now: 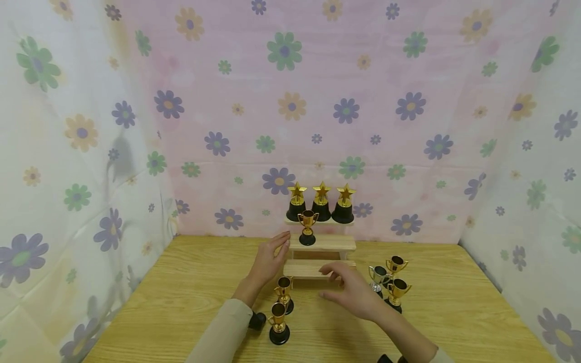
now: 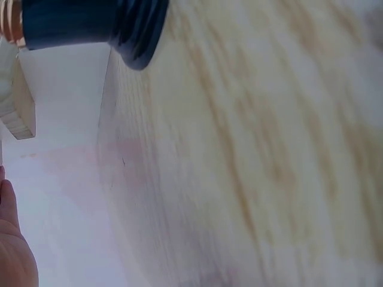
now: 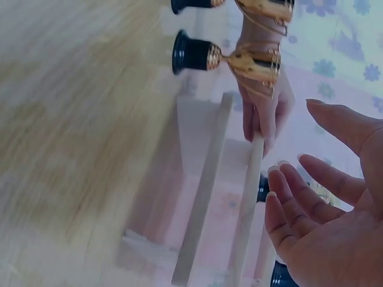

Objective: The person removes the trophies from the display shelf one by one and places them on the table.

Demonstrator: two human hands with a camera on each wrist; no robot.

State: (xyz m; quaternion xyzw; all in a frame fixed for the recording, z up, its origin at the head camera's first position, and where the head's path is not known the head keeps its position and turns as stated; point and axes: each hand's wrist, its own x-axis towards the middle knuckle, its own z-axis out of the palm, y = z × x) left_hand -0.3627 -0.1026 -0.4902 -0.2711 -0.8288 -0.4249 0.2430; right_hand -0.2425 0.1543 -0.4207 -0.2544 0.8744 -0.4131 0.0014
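A tiered wooden stand (image 1: 323, 243) stands against the back cloth. Three gold star trophies (image 1: 322, 201) with black bases line its top tier, and a small gold cup trophy (image 1: 307, 228) is upright on the middle tier. At the stand's left end, my left hand (image 1: 268, 259) touches the middle tier's edge with its fingers fairly straight. My right hand (image 1: 351, 292) hovers before the lowest tier, fingers loosely bent and thumb apart, holding nothing; the right wrist view shows its bare palm (image 3: 335, 239).
Two gold cup trophies (image 1: 279, 322) stand on the wooden table (image 1: 190, 302) beside my left forearm. Right of the stand are a silver cup trophy (image 1: 378, 278) and two gold ones (image 1: 397, 292). Flowered cloth (image 1: 290, 106) hangs behind and at both sides.
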